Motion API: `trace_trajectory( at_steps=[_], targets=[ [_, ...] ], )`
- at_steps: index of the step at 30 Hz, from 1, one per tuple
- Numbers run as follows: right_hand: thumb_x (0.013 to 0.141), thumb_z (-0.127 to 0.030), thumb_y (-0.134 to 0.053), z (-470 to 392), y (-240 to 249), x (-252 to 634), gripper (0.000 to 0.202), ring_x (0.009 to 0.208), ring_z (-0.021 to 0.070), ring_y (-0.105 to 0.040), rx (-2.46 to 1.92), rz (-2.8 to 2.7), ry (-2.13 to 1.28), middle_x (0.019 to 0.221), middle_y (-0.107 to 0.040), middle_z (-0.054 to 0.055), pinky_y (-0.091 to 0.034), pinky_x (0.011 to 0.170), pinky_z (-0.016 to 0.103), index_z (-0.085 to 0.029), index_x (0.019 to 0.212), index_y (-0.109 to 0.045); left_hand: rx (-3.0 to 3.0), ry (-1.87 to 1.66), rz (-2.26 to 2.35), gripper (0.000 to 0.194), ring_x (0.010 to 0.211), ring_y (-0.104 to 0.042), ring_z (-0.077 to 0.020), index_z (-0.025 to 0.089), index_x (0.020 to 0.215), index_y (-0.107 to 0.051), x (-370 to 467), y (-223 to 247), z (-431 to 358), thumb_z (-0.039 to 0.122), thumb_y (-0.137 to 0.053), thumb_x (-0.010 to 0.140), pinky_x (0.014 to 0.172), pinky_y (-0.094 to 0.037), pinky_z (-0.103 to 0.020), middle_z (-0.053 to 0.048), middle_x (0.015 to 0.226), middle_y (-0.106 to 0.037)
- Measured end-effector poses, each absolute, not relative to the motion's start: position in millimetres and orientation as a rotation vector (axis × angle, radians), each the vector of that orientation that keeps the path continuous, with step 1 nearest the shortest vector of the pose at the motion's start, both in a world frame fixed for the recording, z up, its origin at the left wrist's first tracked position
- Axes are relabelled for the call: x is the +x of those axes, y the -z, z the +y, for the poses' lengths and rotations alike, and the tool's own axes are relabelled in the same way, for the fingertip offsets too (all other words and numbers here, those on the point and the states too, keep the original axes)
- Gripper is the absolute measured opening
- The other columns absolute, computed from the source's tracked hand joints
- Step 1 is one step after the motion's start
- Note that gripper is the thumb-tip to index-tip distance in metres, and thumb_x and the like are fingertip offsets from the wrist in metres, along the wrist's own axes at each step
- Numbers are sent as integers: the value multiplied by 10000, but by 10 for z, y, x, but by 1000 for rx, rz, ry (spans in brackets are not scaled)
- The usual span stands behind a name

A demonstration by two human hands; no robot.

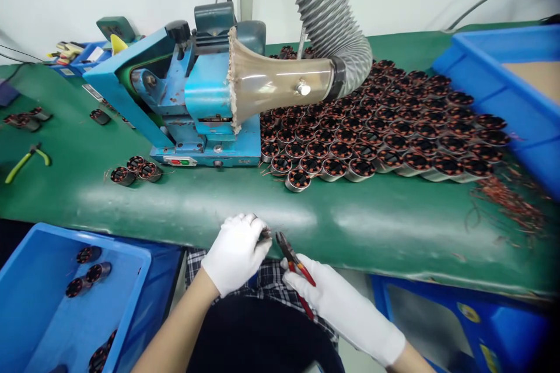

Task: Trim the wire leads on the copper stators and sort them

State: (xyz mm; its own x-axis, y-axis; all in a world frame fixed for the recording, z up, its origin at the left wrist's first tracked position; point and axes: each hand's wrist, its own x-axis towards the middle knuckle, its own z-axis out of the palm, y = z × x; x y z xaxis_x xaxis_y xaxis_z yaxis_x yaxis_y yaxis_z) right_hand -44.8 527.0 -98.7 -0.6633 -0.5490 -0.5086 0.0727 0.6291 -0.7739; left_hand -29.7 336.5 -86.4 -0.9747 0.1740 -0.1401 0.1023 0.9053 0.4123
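My left hand [236, 253], in a white glove, is closed around a wire-wound motor stator [265, 234] near the bench's front edge. Most of that stator is hidden by the fingers. In my right hand [326, 291], also gloved, is a pair of cutting pliers [286, 249] with red handles. The jaws point up and to the left, a short gap to the right of the stator. Beyond my hands, many stators [298, 179] with copper windings stand packed together on the green bench [219, 198].
A blue belt machine [207, 93] with a clear hood and grey hose [332, 17] stands behind. Three stators [149, 172] lie at its left. Green-handled pliers [20, 166] are farther left. Blue bins [144, 280] flank the bench; wire scraps [510, 201] lie right.
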Motion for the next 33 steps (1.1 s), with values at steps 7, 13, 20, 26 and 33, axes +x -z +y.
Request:
trace_trajectory(
  at_steps=[7, 13, 20, 26, 33],
  targets=[
    [816, -410, -458, 5186, 1015, -454, 249, 706, 193, -550, -419, 2151, 985, 747, -626, 33, -430, 706, 291, -193, 827, -581, 243, -658, 2882, 101, 845, -487, -191, 199, 874, -491, -291, 845, 3355, 280, -432, 883, 765, -388, -323, -14, 872, -527],
    [827, -381, -451, 5159, 1010, -459, 223, 587, 175, -549, -388, 2048, 1081, 593, -597, 5, -438, 668, 284, -194, 839, -572, 241, -670, 2878, 98, 845, -489, -188, 201, 864, -498, -292, 873, 3350, 278, -439, 880, 755, -385, -314, -12, 872, -529],
    [871, -404, -374, 5160, 980, -467, 272, 662, 180, -561, -490, 2069, 962, 706, -623, 30, -429, 689, 295, -182, 839, -529, 241, -683, 2867, 103, 840, -487, -187, 200, 869, -508, -291, 888, 3346, 277, -441, 880, 756, -386, -312, -17, 872, -531],
    [850, -412, -402, 5100, 1105, -386, 283, 642, 179, -547, -401, 2217, 1014, 693, -623, 39, -429, 633, 276, -179, 808, -557, 232, -687, 2873, 85, 845, -488, -181, 205, 861, -507, -285, 876, 3350, 273, -459, 874, 756, -383, -306, -9, 876, -538],
    [844, -427, -403, 5344, 935, -558, 286, 506, 143, -494, -288, 2352, 1087, 602, -584, 6, -397, 526, 251, -188, 772, -543, 268, -667, 2845, 83, 844, -523, -173, 211, 827, -523, -363, 874, 3321, 280, -487, 856, 758, -394, -299, -1, 865, -570]
  ],
)
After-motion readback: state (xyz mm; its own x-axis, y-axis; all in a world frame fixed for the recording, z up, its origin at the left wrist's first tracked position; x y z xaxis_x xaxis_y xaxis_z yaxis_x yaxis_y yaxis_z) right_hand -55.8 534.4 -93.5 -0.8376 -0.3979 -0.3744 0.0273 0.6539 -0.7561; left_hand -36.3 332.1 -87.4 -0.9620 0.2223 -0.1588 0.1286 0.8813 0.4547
